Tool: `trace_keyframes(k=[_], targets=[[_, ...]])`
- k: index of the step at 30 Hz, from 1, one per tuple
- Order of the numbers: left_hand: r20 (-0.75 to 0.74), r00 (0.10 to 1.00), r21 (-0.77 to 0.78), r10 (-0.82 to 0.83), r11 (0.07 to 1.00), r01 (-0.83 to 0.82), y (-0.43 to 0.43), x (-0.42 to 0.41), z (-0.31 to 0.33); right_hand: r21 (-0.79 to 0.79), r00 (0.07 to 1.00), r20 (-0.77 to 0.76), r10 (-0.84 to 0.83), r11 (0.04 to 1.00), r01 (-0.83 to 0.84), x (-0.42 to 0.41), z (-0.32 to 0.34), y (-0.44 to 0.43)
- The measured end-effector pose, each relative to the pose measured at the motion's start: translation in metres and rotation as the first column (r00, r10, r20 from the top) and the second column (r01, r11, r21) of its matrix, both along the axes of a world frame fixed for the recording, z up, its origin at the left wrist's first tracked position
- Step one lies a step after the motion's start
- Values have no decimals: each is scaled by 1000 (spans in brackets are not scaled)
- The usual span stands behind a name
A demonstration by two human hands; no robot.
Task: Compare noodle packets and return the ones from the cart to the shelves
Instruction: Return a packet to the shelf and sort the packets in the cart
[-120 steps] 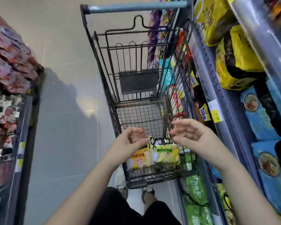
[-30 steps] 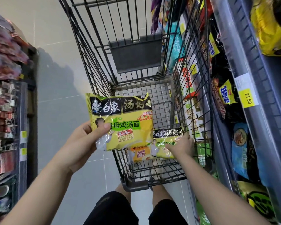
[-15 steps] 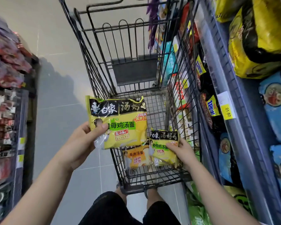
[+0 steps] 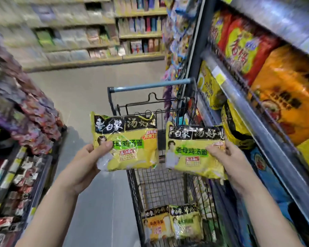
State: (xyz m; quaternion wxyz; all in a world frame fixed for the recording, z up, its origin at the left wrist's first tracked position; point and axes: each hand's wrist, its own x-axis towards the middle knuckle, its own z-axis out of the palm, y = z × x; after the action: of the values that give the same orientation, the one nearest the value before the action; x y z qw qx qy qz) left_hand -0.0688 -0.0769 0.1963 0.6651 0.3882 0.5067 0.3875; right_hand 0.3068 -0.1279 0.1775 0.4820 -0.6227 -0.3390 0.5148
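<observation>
Left hand grips left packet, right hand right packet (above cart).

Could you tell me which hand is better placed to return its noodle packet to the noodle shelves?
Probably right. The right hand holds its yellow packet beside the noodle shelves; the left hand is across the cart.

Supermarket aisle: stocked shelves, price tag, cart.

Grey floor; red-purple snack packs left; price label right.
</observation>
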Motion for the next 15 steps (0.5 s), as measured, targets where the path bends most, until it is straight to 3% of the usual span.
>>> trace_keyframes(k=[8,15], targets=[[68,997,180,-47,983,34,5,-1,82,215,974,-225,-13,975,62,-2,105,-4],[74,996,216,-49,976,32,-5,13,110,343,969,-245,33,938,55,3,137,-10]])
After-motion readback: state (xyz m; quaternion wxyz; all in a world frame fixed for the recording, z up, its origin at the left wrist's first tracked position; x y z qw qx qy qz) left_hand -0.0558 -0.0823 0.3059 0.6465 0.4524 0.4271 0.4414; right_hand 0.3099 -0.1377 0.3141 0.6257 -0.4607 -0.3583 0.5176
